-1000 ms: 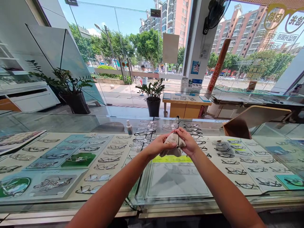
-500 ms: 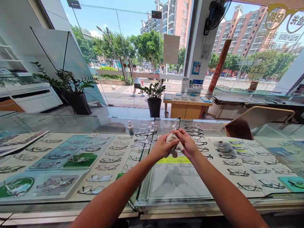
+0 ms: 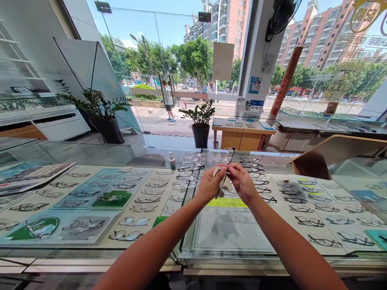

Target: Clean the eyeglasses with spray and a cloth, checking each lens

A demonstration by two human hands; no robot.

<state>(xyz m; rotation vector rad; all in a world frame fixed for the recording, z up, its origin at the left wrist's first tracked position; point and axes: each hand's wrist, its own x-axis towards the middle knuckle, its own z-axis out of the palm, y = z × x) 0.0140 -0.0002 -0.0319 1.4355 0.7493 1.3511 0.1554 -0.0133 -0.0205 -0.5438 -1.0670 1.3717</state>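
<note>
Both hands meet over the glass counter, working on a pair of eyeglasses (image 3: 234, 154) with a thin dark temple that sticks up above the fingers. My left hand (image 3: 209, 185) is closed on a pale cleaning cloth (image 3: 226, 186), which hangs below the fingers and is partly hidden by them. My right hand (image 3: 242, 183) pinches the eyeglasses with thumb and fingertips, close against the left. The fingers cover much of the frame. A small white spray bottle (image 3: 171, 161) stands upright on the counter, left of the hands.
Rows of eyeglasses (image 3: 125, 235) lie in the glass display case (image 3: 151, 253). A tilted wooden-framed board (image 3: 320, 161), likely a mirror, stands at right. Beyond are potted plants (image 3: 201, 135), a small display table (image 3: 242, 139) and glass doors. A person (image 3: 169, 110) walks outside.
The cloth was bunched over the eyeglasses between both hands; now it hangs lower and a dark strip of frame shows. The view has shifted slightly left. The person outside has moved left.
</note>
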